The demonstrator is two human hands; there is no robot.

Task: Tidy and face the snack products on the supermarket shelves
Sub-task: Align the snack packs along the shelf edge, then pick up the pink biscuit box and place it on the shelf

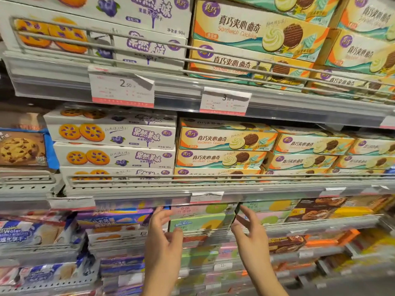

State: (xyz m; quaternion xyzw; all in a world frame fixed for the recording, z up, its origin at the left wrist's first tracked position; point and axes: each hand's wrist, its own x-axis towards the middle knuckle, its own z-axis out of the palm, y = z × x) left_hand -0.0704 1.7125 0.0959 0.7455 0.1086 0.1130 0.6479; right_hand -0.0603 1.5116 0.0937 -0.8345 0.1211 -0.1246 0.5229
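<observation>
Nearest the camera, both hands reach up to the third shelf down. The left hand (162,233) and the right hand (250,231) flank a green box (201,222) of biscuits that stands at the shelf's front edge, behind the wire rail. The left fingers (159,212) are loosely spread, the thumb near the box's lower left corner; the right fingers (245,212) are straight along its right end. Whether either hand actually touches the box I cannot tell; neither grips it. The box is pale green with a yellow round shape printed on its face, the lettering blurred. Another green box lies on top of it.

One shelf up, behind a wire rail (213,178), white blueberry biscuit boxes (113,155) are stacked at the left, and yellow sandwich cookie boxes (222,159) to their right, faces forward. Farther up, the top shelf carries the same two products above price tags (121,86).
</observation>
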